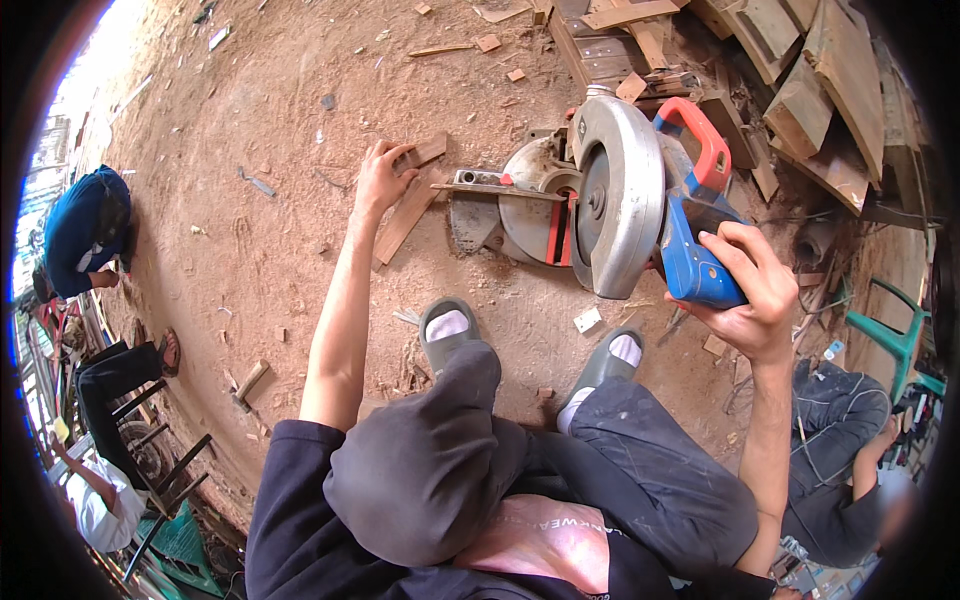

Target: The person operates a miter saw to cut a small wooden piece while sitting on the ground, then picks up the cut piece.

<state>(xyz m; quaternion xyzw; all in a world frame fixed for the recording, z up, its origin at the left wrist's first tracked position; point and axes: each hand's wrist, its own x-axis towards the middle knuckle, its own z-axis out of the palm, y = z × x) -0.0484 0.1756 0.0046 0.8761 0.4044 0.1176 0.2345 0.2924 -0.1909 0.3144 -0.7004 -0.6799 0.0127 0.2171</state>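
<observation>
A mitre saw [615, 197] with a silver blade guard, red carry handle and blue motor handle sits on the dirt in front of me. My right hand [745, 295] is closed around its blue handle [698, 245]. My left hand [385, 175], fingers curled, grips a short brown wooden piece [428, 150] just left of the saw's metal fence [470, 186]. A longer wooden plank [400, 230] lies slanting below that hand.
Scrap wood [830, 90] is piled at upper right, near a green plastic chair [890, 330]. A person in blue [85, 230] crouches at left; another [105, 495] sits below. A person in dark clothes [830, 450] is at lower right. A hammer [250, 385] lies at lower left.
</observation>
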